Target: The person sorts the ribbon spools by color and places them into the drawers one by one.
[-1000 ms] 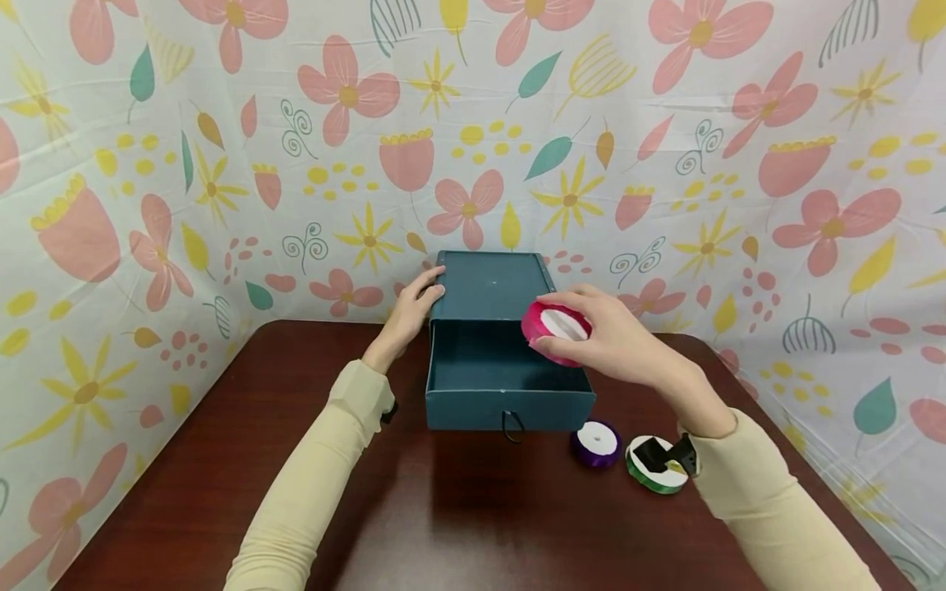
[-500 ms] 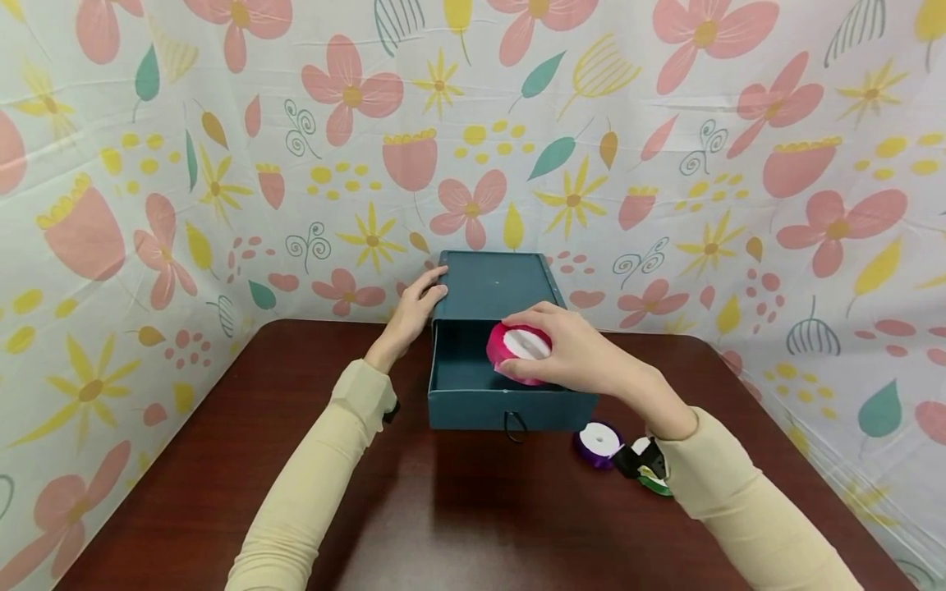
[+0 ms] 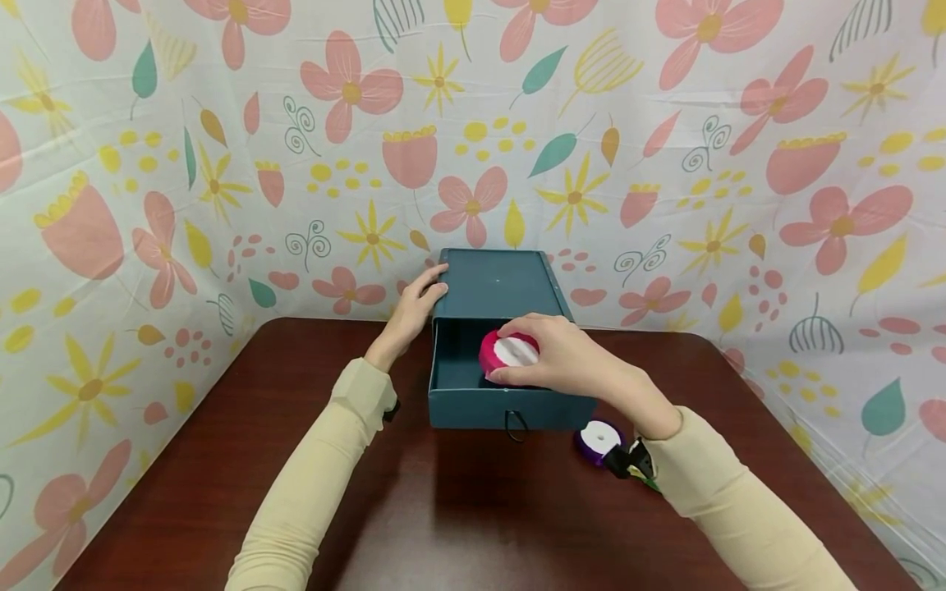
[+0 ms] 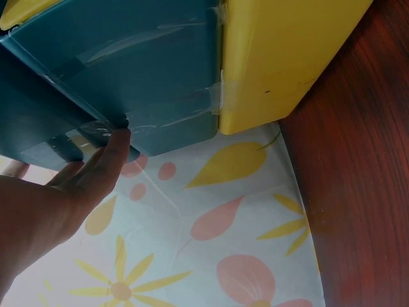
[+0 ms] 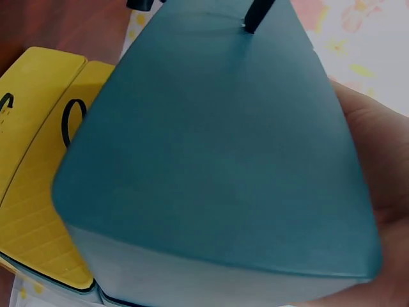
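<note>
A pink ribbon spool (image 3: 515, 351) is pinched in my right hand (image 3: 565, 353), inside the pulled-out teal drawer (image 3: 510, 409) in the head view. That drawer belongs to a teal box (image 3: 497, 283), whose upper left edge my left hand (image 3: 410, 318) rests on with fairly straight fingers. Seen from the left wrist, the left hand (image 4: 64, 198) touches the teal side of the box (image 4: 147, 83). In the right wrist view, the drawer's front (image 5: 211, 147) with its black pull loop fills the middle and hides much of the right hand (image 5: 377, 153).
On the brown table (image 3: 355, 501), a purple ribbon spool (image 3: 600, 437) lies right of the drawer. A green spool beside it (image 3: 654, 484) is mostly covered by the right wrist's black camera. Yellow drawers (image 5: 48, 166) with black loops show under the teal one. A floral cloth (image 3: 473, 123) hangs behind.
My right hand has carried the pink ribbon spool leftward and down, from the drawer's right side to inside it. My left hand stays at the box's edge.
</note>
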Demonstrator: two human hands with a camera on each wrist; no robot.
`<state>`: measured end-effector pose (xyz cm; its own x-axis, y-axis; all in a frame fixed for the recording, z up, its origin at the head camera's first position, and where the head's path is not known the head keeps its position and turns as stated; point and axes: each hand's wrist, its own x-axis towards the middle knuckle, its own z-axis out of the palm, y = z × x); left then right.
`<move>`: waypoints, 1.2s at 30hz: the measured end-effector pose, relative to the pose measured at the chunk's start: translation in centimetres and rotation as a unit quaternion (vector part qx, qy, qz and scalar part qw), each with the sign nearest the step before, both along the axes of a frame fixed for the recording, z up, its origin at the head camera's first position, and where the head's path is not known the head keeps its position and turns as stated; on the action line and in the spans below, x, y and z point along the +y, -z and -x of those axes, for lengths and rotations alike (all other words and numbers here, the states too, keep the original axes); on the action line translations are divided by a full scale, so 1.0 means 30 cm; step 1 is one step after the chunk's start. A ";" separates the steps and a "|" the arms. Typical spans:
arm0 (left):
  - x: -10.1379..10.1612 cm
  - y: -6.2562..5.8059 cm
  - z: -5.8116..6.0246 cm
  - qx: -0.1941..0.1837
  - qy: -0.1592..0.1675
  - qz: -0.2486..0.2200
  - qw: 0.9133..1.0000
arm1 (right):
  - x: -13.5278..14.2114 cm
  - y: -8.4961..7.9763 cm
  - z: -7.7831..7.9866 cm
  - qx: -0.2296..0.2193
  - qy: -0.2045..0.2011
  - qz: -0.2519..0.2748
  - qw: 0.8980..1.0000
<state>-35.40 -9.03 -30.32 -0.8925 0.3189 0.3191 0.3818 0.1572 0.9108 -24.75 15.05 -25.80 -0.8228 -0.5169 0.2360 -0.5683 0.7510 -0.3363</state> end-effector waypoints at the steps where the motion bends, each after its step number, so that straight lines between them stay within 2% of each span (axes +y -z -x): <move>1: 0.000 -0.006 -0.008 0.001 -0.001 0.001 1.000 | -0.002 0.002 0.003 0.001 0.000 -0.004 1.000; 3: 0.000 -0.009 -0.012 0.001 -0.004 0.002 1.000 | -0.005 0.005 0.007 0.003 0.000 -0.013 1.000; 10: -0.001 0.066 0.074 0.019 -0.022 -0.001 1.000 | -0.010 0.016 0.024 0.012 -0.002 -0.015 1.000; 14: 0.000 0.068 0.075 0.015 -0.022 -0.007 1.000 | -0.010 0.011 0.021 0.011 -0.013 -0.003 1.000; 18: 0.000 0.062 0.073 0.006 -0.017 -0.011 1.000 | -0.006 -0.011 -0.007 0.032 -0.022 0.019 0.999; 22: -0.003 0.034 0.043 -0.004 -0.006 -0.013 1.000 | 0.005 -0.022 -0.071 0.078 -0.047 0.062 0.994; 25: -0.004 0.006 0.009 -0.006 0.000 -0.008 1.000 | 0.017 -0.024 -0.144 0.080 -0.104 0.114 0.985; 27: -0.002 -0.004 -0.005 -0.005 0.000 -0.003 1.000 | 0.024 -0.023 -0.195 0.040 -0.152 0.143 0.977; 30: -0.002 0.006 0.007 -0.003 -0.002 -0.007 1.000 | 0.033 -0.013 -0.263 -0.086 -0.224 0.171 0.956; 32: -0.002 0.025 0.030 0.000 -0.003 -0.010 1.000 | 0.039 0.011 -0.292 -0.181 -0.258 0.182 0.931; 34: -0.002 0.044 0.053 0.004 -0.004 -0.012 1.000 | 0.046 0.049 -0.304 -0.263 -0.281 0.191 0.903; 36: -0.002 0.057 0.069 0.010 -0.007 -0.011 1.000 | 0.049 0.093 -0.305 -0.329 -0.283 0.194 0.880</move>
<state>-37.48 -9.09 -32.04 -0.8905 0.2985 0.3433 0.3971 0.1419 0.9067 -15.61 16.54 -28.59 -0.4851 -0.8727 0.0546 -0.4007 0.1663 -0.9010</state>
